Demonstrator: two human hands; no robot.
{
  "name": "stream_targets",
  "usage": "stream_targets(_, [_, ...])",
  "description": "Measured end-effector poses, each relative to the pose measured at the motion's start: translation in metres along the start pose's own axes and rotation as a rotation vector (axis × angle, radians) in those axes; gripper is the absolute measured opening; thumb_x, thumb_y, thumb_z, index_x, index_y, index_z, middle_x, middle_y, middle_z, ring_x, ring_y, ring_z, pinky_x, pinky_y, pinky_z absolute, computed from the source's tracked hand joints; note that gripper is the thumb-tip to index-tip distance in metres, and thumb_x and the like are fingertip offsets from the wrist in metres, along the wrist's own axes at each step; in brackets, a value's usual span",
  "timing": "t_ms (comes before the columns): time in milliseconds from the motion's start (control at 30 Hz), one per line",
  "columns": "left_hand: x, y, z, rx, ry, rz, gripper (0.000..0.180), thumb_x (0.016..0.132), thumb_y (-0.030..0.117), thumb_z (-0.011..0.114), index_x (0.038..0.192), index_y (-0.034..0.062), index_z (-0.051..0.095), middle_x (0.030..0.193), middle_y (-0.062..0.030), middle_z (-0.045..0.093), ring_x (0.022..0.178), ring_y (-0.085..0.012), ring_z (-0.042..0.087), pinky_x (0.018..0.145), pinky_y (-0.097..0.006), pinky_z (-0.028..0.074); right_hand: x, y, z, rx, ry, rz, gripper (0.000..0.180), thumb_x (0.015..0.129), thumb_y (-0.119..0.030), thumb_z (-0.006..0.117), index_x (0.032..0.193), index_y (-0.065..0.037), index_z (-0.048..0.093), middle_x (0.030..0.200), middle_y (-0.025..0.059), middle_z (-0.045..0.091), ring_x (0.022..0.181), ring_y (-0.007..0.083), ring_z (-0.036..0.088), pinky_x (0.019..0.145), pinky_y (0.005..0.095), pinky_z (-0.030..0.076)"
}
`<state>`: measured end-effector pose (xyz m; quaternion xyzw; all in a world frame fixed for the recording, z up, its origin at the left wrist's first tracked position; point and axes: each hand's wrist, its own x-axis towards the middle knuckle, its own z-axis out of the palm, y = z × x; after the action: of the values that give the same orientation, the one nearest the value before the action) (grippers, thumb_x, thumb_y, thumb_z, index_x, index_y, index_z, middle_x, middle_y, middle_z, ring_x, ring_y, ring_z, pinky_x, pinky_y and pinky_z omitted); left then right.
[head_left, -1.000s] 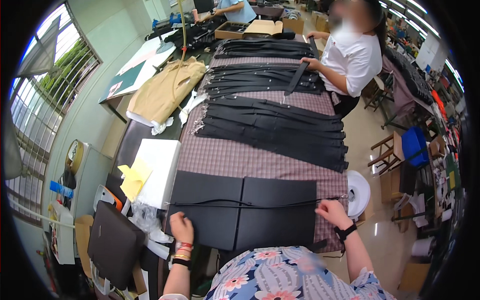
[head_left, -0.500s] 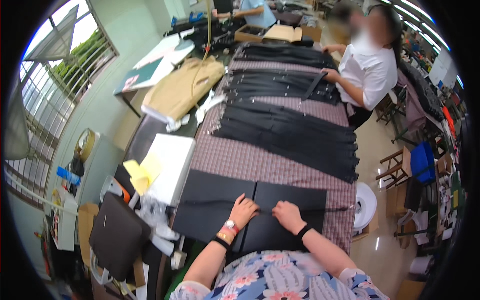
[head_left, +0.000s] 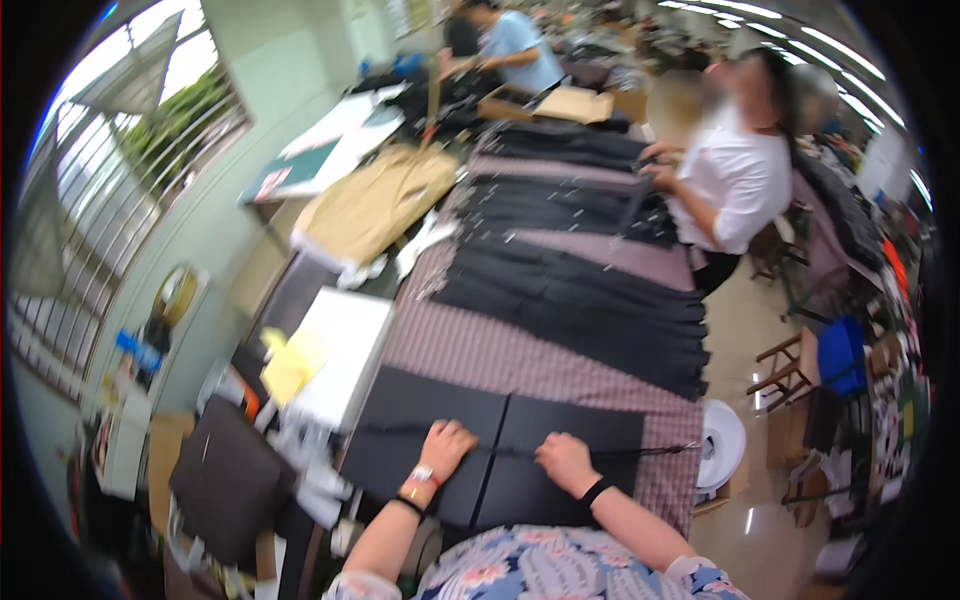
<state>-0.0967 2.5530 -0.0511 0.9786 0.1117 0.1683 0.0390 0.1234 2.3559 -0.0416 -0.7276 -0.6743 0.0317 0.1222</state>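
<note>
Two flat black panels (head_left: 410, 400) lie side by side at the near end of the table, with a narrow gap between them. Across both runs a thin black strap (head_left: 640, 452), whose right end reaches onto the checked cloth. My left hand (head_left: 447, 448) is closed over the strap on the left panel, fingers curled. On the right panel my right hand (head_left: 567, 463) pinches the strap a little right of the gap. Between my hands a short stretch of strap shows; the parts beneath my fingers are hidden.
Rows of black straps (head_left: 570, 300) cover the checked tablecloth (head_left: 450, 340) beyond. A person in white (head_left: 735, 180) stands at the right side handling straps. A white box (head_left: 340, 340) with yellow paper lies left; a white round tub (head_left: 720, 445) stands right.
My left hand has slid left along the strap, away from the gap. My right hand stays near its place. The view has tilted up, and the person in white has raised their hands together.
</note>
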Motion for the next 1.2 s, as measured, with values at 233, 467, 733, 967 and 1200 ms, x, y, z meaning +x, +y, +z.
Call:
stream_targets(233, [-0.010, 0.008, -0.005, -0.048, 0.006, -0.075, 0.017, 0.085, 0.021, 0.057, 0.096, 0.0169, 0.069, 0.093, 0.0032, 0.066, 0.103, -0.0150, 0.058, 0.096, -0.035, 0.041, -0.001, -0.004, -0.008, 0.220, 0.092, 0.049, 0.010, 0.075, -0.017, 0.076, 0.082, -0.010, 0.073, 0.082, 0.0031, 0.060, 0.080, 0.0240, 0.060, 0.071, 0.0365, 0.051])
stream_targets(467, [-0.057, -0.052, -0.035, 0.041, -0.046, -0.170, 0.023, 0.087, 0.017, 0.054, 0.107, 0.0180, 0.066, 0.107, 0.0032, 0.066, 0.113, -0.0147, 0.058, 0.108, -0.039, 0.035, 0.000, -0.005, -0.006, 0.220, 0.070, 0.051, 0.010, 0.076, -0.018, 0.076, 0.083, -0.011, 0.073, 0.083, 0.0022, 0.059, 0.081, 0.0229, 0.060, 0.073, 0.0353, 0.051])
stream_targets(733, [-0.061, -0.078, -0.038, -0.034, -0.124, -0.126, 0.026, 0.087, 0.015, 0.051, 0.109, 0.0171, 0.065, 0.102, -0.0013, 0.064, 0.109, -0.0173, 0.059, 0.110, -0.042, 0.037, -0.012, 0.015, -0.014, 0.208, 0.068, 0.016, 0.018, 0.079, -0.012, 0.071, 0.097, -0.015, 0.072, 0.089, 0.0011, 0.060, 0.087, 0.0220, 0.059, 0.075, 0.0348, 0.049])
stream_targets(967, [-0.099, -0.106, -0.062, -0.008, -0.150, -0.231, 0.031, 0.074, 0.008, 0.071, 0.105, 0.0136, 0.067, 0.108, -0.0036, 0.064, 0.107, -0.0258, 0.059, 0.098, -0.043, 0.043, -0.105, 0.114, -0.056, 0.036, 0.032, 0.107, 0.021, 0.082, -0.010, 0.067, 0.101, -0.017, 0.070, 0.095, -0.0009, 0.061, 0.095, 0.0207, 0.058, 0.085, 0.0367, 0.042])
stream_targets(1200, [-0.089, -0.114, -0.072, 0.055, -0.203, -0.128, 0.026, 0.080, 0.008, 0.055, 0.102, 0.0149, 0.067, 0.103, -0.0023, 0.065, 0.103, -0.0240, 0.060, 0.095, -0.040, 0.045, -0.149, 0.148, -0.074, -0.024, 0.033, 0.241, 0.023, 0.079, -0.007, 0.066, 0.100, -0.016, 0.069, 0.093, 0.0007, 0.064, 0.095, 0.0226, 0.059, 0.086, 0.0376, 0.043])
